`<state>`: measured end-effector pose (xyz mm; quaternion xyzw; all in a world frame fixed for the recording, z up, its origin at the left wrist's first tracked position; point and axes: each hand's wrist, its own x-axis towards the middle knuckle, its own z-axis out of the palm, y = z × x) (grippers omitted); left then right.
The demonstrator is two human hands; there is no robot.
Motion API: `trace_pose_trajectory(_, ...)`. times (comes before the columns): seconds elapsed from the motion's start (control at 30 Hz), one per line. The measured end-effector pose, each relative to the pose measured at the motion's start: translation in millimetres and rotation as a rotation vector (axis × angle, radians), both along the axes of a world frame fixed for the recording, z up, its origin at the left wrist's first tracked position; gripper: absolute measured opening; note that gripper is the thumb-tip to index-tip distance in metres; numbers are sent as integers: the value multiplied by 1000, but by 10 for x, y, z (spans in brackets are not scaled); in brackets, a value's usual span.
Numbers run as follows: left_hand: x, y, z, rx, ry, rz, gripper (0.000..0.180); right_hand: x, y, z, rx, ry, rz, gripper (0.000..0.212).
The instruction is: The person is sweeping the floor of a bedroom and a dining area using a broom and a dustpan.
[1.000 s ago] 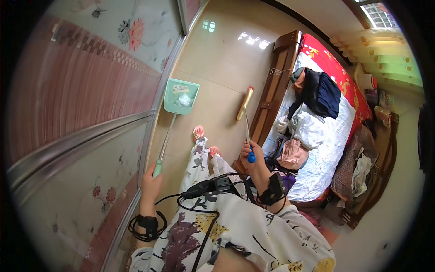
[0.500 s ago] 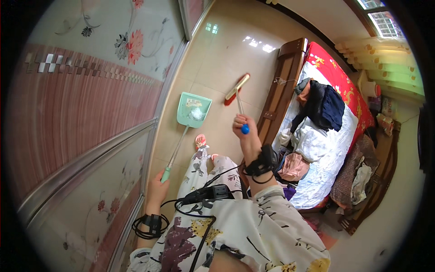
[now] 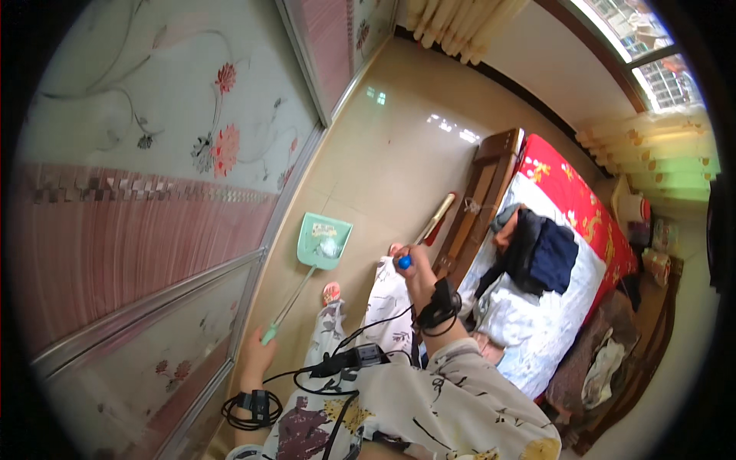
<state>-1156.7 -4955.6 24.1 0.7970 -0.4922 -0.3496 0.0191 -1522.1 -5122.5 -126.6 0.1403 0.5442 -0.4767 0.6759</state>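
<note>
My left hand (image 3: 257,356) is closed around the pale green grip of a long-handled dustpan (image 3: 313,255). The dustpan's mint-green scoop rests on the floor ahead, with a clump of whitish, see-through litter (image 3: 328,247) in it. My right hand (image 3: 417,274) is wrapped round the handle of a broom, and the handle's blue end knob shows at the fist. Beyond that hand the broom head (image 3: 438,220), cream with red bristles, lies low by the side of the bed. Part of the broom's handle is hidden behind my hand.
A wooden-framed bed (image 3: 491,172) with crumpled bedding and dark clothes (image 3: 540,253) stands on the right. Sliding wardrobe doors (image 3: 153,238) with floral panels run along the left. Glossy tiles (image 3: 368,169) lie between them. Black cables (image 3: 341,364) cross my lap.
The broom head has swung right, close to the bed's side, and my right hand sits lower in the picture. My right foot has stepped forward. The view has shifted; my left hand keeps the dustpan.
</note>
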Motion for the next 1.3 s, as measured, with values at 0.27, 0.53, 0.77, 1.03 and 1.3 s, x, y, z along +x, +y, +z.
trace_pose_trajectory(0.27,-780,-461,549,-76,-570,186,45,-1093,-432,591,41,-514,54,26)
trace_pose_trajectory(0.53,-2039,-1286,885,-90,139,150,42,-1423,-1127,183,218,302,420,24)
trace_pose_trajectory(0.77,-2532,-2006,606,112,646,49,45,-2112,-1658,333,68,-529,143,24)
trace_pose_trajectory(1.03,-3019,-3566,419,76,661,-137,42,-2746,-2349,1015,-29,-321,384,26)
trace_pose_trajectory(1.3,-3767,-4983,615,258,897,-249,41,-3399,-3554,1112,-109,-143,-55,17)
